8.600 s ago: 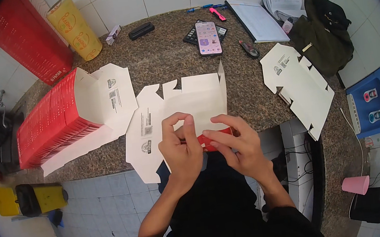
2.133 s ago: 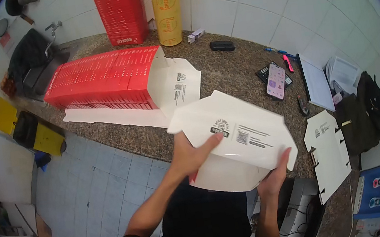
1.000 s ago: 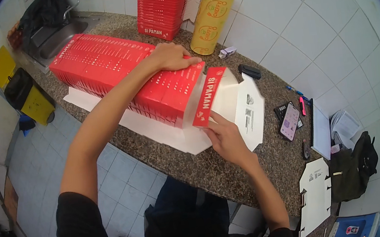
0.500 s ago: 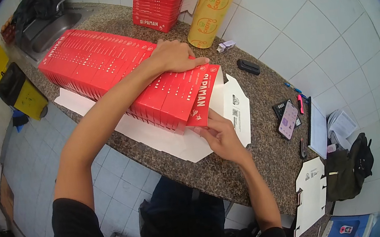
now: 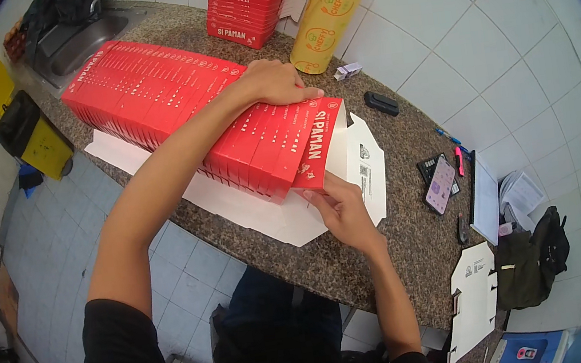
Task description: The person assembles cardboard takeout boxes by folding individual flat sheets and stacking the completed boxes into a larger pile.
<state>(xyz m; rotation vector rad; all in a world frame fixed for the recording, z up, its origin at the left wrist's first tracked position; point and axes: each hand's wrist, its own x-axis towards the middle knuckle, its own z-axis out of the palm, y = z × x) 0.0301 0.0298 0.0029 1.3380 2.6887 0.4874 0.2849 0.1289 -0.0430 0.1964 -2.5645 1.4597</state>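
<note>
A long row of nested red cardboard boxes (image 5: 168, 87) lies on its side across the counter. My left hand (image 5: 282, 82) curves over the far top edge of the row, its thumb stretched along the end box. At the right end, the last red cardboard box (image 5: 316, 145) stands slightly out from the others, its pale inside partly showing. My right hand (image 5: 342, 208) is closed on that box's lower near corner, some fingers hidden behind it. Flat white cardboard blanks (image 5: 267, 225) lie beneath the row, with a printed flap (image 5: 370, 163) beyond the right hand.
Behind stand another stack of red boxes (image 5: 245, 4) and a yellow roll (image 5: 328, 18). A black case (image 5: 381, 103), a phone (image 5: 440, 186), pens and a white board (image 5: 485, 196) lie to the right. A sink (image 5: 81, 44) is far left; a yellow bin (image 5: 44, 151) stands on the floor.
The view has shifted slightly. Both hands keep their places on the boxes, and the right hand's fingers have changed position a little at the end box's corner.
</note>
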